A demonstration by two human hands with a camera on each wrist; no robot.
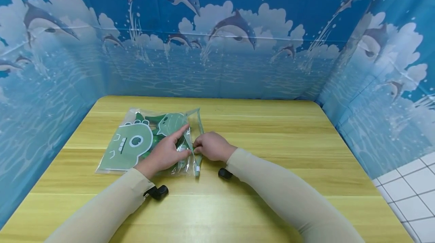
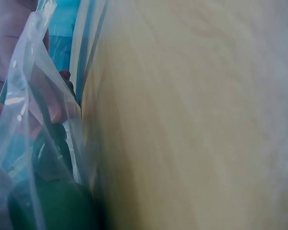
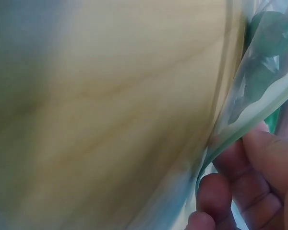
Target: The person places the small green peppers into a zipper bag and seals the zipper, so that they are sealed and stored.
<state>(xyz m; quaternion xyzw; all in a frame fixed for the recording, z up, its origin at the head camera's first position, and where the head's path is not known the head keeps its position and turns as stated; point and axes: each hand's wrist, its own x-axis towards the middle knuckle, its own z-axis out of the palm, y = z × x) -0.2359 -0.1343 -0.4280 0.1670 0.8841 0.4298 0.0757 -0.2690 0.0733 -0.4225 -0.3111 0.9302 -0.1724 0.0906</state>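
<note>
A clear zip bag [image 1: 112, 161] printed with a pale green dinosaur lies on the table, its mouth facing right and gaping. Dark green rounded items [image 1: 154, 118] show inside it. My left hand [image 1: 164, 154] lies flat over the bag near the mouth, index finger straight and thumb spread toward the zip edge. At that edge, my right hand [image 1: 212, 146] pinches the green zip strip [image 3: 245, 132] between thumb and fingers. The white zip slider [image 1: 197, 168] sits at the strip's near end. In the left wrist view, a green item [image 2: 55, 206] shows through the film.
The bag is on a yellow wood-grain table [image 1: 272, 133]. A blue dolphin-print curtain [image 1: 221, 69] encloses its back and sides. White floor tiles [image 1: 414, 186] show at the lower right. A black wrist camera [image 1: 159, 192] is strapped at the left cuff.
</note>
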